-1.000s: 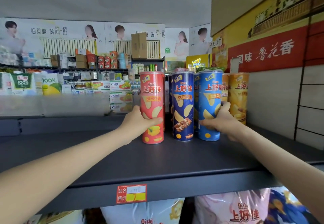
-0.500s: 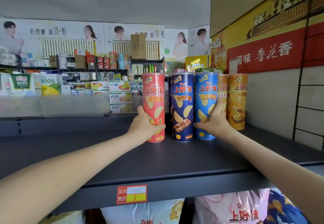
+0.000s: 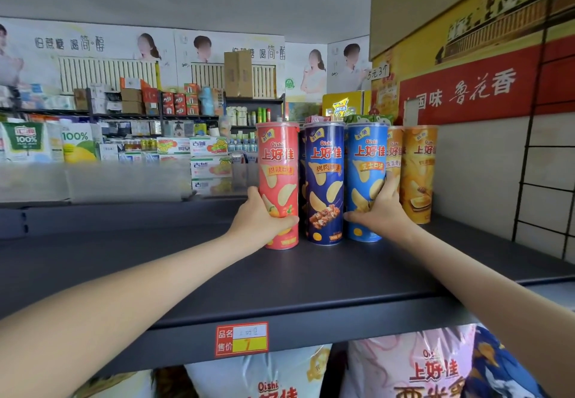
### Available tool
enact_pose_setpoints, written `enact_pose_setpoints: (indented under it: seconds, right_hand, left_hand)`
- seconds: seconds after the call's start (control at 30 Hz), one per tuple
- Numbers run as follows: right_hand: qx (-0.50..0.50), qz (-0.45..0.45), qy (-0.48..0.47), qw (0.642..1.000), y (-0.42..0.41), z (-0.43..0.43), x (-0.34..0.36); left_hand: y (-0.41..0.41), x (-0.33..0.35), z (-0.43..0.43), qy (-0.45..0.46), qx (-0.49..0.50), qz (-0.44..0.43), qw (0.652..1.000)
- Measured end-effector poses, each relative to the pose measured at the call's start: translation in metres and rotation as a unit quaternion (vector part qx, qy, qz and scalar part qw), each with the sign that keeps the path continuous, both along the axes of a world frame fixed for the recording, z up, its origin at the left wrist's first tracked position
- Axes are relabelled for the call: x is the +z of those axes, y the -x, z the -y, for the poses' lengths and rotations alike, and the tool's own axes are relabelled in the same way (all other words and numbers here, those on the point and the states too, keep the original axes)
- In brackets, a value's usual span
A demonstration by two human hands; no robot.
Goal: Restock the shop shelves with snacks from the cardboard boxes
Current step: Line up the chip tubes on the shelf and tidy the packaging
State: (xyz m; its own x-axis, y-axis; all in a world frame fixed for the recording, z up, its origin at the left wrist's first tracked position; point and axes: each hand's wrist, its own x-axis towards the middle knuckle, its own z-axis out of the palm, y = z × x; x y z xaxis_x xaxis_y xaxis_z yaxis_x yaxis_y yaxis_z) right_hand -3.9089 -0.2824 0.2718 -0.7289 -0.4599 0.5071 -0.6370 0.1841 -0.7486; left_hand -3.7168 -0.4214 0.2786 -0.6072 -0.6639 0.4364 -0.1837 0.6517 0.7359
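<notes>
The shelf [image 3: 186, 273] looks like smooth painted metal, dark and matt. The red tube [image 3: 278, 179], dark blue tube [image 3: 324, 179], light blue tube [image 3: 365, 161] and orange tubes [image 3: 418, 173] have glossy printed wraps with a soft sheen. The price label [image 3: 241, 339] is matt paper. The bags [image 3: 410, 363] below are shiny plastic film. The wire grid [image 3: 547, 179] is black metal, the wall [image 3: 479, 179] beside it pale and matt. The far box [image 3: 238, 74] is plain brown cardboard.

Two arms in view, both uncovered along their whole visible length, frame edge to wrist: left arm [image 3: 124, 304], right arm [image 3: 497, 288]. Forearms slim and smooth. Left hand [image 3: 261, 220] and right hand [image 3: 381, 217] likewise uncovered. Fingernails too small to make out.
</notes>
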Motion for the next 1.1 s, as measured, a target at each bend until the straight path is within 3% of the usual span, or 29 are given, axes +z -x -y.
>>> enact_pose_setpoints:
  seconds: [0.2, 0.37, 0.6, 0.8, 0.87, 1.0, 1.07, 1.1]
  right_hand:
    - [-0.057, -0.017, -0.016, 0.998, -0.017, -0.012, 0.0]
    - [-0.092, -0.111, 0.006, 0.99, -0.046, -0.032, 0.003]
    - [0.028, -0.2, 0.093, 0.975, -0.136, -0.038, -0.005]
    - [0.253, -0.128, 0.211, 0.936, -0.268, -0.056, -0.047]
    - [0.338, -0.085, 0.176, 0.921, -0.322, -0.052, -0.08]
    - [0.456, 0.008, -0.001, 0.89, -0.424, -0.035, -0.17]
    - [0.491, 0.059, -0.093, 0.864, -0.468, -0.026, -0.213]
    - [0.506, 0.074, -0.134, 0.849, -0.49, -0.022, -0.23]
  left_hand:
    - [0.005, 0.001, -0.007, -0.026, 0.018, 0.014, 0.999]
    - [-0.01, 0.002, -0.032, -0.075, 0.05, 0.018, 0.996]
    - [-0.089, -0.01, -0.109, -0.003, 0.12, 0.021, 0.993]
    - [-0.196, -0.066, -0.172, -0.017, 0.171, -0.149, 0.974]
    - [-0.24, -0.106, -0.182, -0.063, 0.236, -0.128, 0.961]
    - [-0.337, -0.2, -0.184, -0.203, 0.38, -0.002, 0.903]
    - [-0.389, -0.244, -0.181, -0.294, 0.411, -0.013, 0.863]
    - [-0.414, -0.263, -0.182, -0.351, 0.411, -0.063, 0.839]
